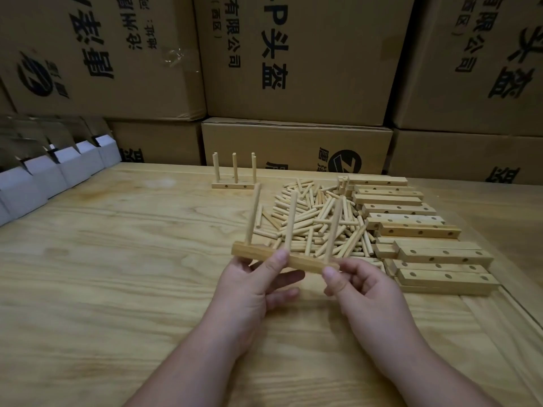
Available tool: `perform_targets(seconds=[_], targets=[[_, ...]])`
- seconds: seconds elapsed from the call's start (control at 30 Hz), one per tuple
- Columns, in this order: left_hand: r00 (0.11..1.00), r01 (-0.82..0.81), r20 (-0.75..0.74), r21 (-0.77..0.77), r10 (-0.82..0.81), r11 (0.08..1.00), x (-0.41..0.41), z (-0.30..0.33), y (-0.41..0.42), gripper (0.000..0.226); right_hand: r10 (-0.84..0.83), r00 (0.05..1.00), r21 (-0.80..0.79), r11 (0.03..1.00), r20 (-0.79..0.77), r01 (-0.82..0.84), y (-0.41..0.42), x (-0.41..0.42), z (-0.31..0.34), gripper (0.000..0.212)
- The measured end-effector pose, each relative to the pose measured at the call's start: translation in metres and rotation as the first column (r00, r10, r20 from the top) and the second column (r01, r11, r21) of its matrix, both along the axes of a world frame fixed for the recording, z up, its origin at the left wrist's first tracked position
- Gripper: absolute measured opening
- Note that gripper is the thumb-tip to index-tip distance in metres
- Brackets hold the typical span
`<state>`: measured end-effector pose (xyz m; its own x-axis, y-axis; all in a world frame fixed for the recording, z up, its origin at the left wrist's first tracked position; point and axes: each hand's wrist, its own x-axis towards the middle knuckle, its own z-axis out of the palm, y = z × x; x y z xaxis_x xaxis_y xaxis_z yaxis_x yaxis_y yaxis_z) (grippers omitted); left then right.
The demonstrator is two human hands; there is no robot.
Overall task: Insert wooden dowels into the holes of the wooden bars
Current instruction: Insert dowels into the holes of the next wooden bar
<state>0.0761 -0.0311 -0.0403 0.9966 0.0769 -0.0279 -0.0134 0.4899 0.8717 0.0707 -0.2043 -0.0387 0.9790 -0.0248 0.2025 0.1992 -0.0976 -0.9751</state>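
A wooden bar (pixel 302 262) is held above the table with three dowels (pixel 291 220) standing up from its holes. My left hand (pixel 255 286) grips its left half, thumb on the front face. My right hand (pixel 364 292) pinches its right end. Behind it lies a heap of loose dowels (pixel 317 218). To the right, several bars with holes (pixel 411 227) lie stacked in rows. At the back stands a finished bar (pixel 233 185) with upright dowels.
The wooden table (pixel 117 259) has a raised edge at the right (pixel 520 312). Grey-white folded cartons (pixel 58 168) line the far left. Large printed cardboard boxes (pixel 293 69) are stacked behind the table.
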Motion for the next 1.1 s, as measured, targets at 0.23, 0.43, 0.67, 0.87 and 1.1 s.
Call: perform_targets(seconds=[0.23,0.43,0.67,0.87,1.1], targets=[[1.0,0.012,-0.004,0.18,-0.011,0.984,0.0,-0.002,0.018,0.066,-0.019,1.0,0.023,1.0,-0.013,0.019,-0.004,0.005,-0.004,0.002],[1.0,-0.014,0.02,0.166,0.011,0.986,0.003,-0.002,0.019,0.063,-0.018,0.999,-0.02,1.0,-0.036,0.017,-0.009,0.006,-0.005,0.013],[0.998,0.005,0.065,0.163,-0.015,0.987,0.014,-0.007,0.014,0.036,-0.039,0.998,-0.217,0.975,0.043,0.048,-0.018,0.007,-0.002,0.015],[0.999,0.037,0.032,0.138,-0.042,0.99,0.025,-0.007,0.016,0.042,0.01,1.0,-0.327,0.945,-0.011,-0.013,-0.025,0.019,0.012,0.008],[0.993,0.081,-0.089,-0.011,-0.081,0.997,0.036,-0.001,0.017,0.052,-0.028,0.998,-0.367,0.929,0.052,0.045,0.006,0.093,0.048,0.011]])
